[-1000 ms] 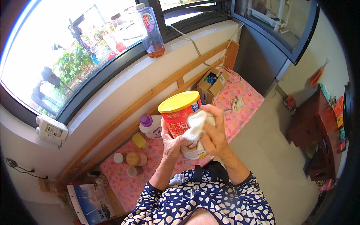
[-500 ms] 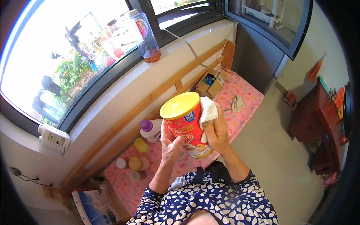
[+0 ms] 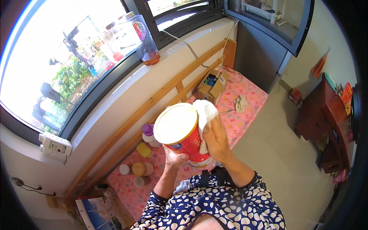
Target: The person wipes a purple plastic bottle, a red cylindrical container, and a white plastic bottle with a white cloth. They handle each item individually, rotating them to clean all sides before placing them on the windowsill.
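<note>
A red canister (image 3: pixel 190 142) with a yellow-rimmed lid (image 3: pixel 176 123) is held up in front of me, its lid tilted toward me and bright with glare. My left hand (image 3: pixel 174 157) grips its lower left side, the thumb lying across the front. In my right hand (image 3: pixel 217 141) is a white cloth (image 3: pixel 205 115), pressed against the canister's right side near the rim. The fingers behind the canister are hidden.
On the pink-patterned bench (image 3: pixel 251 101) stand an open cardboard box (image 3: pixel 213 87), a rag (image 3: pixel 240 103), a purple-capped bottle (image 3: pixel 148 132), a yellow sponge (image 3: pixel 144 150) and several small jars. A large clear bottle (image 3: pixel 145 44) stands on the windowsill. A dark red cabinet (image 3: pixel 322 122) is at right.
The canister has turned and tipped, so more of the lid's top shows and the printed front has swung left. The cloth has come forward around the rim with my right hand.
</note>
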A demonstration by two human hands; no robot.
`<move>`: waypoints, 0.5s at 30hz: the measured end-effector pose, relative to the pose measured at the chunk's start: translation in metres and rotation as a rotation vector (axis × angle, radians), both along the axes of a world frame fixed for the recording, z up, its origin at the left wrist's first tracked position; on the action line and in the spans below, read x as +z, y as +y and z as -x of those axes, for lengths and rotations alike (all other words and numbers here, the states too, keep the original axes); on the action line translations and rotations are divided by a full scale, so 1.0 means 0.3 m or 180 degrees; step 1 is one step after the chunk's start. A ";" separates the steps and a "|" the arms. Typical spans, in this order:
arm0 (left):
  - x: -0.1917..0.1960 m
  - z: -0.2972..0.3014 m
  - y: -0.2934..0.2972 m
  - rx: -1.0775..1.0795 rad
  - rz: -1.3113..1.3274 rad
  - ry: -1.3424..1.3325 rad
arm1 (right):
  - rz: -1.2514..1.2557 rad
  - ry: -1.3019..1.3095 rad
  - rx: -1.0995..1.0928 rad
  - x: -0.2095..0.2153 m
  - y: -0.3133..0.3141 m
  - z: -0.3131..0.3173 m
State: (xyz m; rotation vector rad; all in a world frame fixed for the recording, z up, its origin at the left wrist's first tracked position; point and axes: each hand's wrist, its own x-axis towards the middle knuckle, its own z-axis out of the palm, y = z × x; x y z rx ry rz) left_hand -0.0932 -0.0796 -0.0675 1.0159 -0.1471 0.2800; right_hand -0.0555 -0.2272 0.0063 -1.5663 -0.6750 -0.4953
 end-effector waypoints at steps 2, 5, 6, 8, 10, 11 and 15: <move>-0.039 0.012 0.021 -0.0157 -0.0074 -0.0028 | -0.0133 0.0440 0.0383 0.010 -0.012 -0.032; -0.029 0.031 0.033 -0.0563 -0.0091 -0.0051 | 0.0003 0.1392 0.1187 -0.020 -0.038 -0.108; -0.023 0.038 0.031 -0.0661 -0.0102 -0.0058 | -0.0085 0.1629 0.1434 -0.024 -0.037 -0.124; -0.015 0.039 0.036 -0.0788 -0.0107 -0.0063 | -0.0254 0.2131 0.1871 -0.030 -0.032 -0.154; -0.011 0.033 0.043 -0.0770 -0.0077 -0.0083 | -0.0750 0.2521 0.1836 -0.029 -0.004 -0.148; -0.010 0.029 0.045 -0.0706 -0.0030 -0.0102 | -0.0757 0.2358 0.1830 -0.025 0.000 -0.144; -0.001 0.003 0.046 -0.0353 0.0310 -0.0188 | -0.0483 0.1391 0.1457 -0.035 0.013 -0.128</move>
